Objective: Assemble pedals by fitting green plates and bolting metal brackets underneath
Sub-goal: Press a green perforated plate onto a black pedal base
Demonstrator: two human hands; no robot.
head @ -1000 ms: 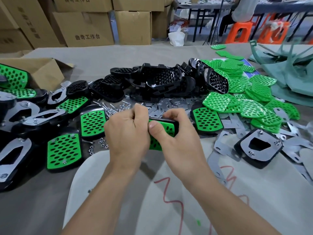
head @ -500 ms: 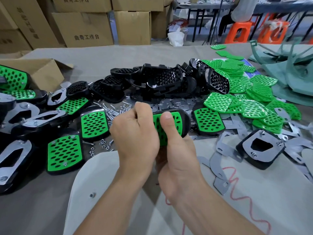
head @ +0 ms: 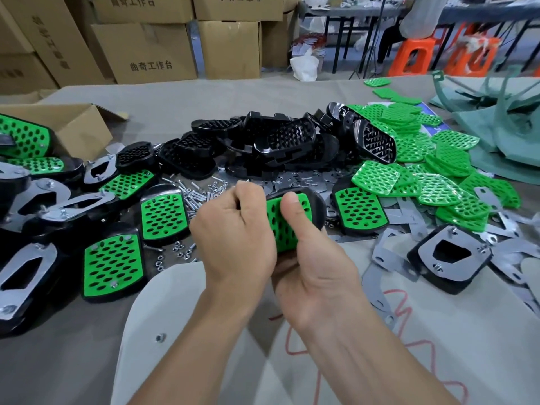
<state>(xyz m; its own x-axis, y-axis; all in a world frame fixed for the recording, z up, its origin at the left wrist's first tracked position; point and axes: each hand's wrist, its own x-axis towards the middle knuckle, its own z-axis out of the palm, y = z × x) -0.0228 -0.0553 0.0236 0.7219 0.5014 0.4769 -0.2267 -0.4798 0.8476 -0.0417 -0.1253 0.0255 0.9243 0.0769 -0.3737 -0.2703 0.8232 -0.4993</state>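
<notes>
Glossy black plastic pedal shells [head: 280,141] pile mid-bench. Smooth green plastic plates [head: 377,178] heap toward the right edge. Grey metal brackets [head: 388,258] look dull; small bolts [head: 198,195] shine silver. Matt grey cloth covers the bench [head: 204,106].

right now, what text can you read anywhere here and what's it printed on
"曲奇工作台": front of the middle cardboard box.
Print on the box above it: cut off by the frame edge.
Print on the left boxes: too blurred to read.
Red scrawl on the table sheet: no letters.
</notes>
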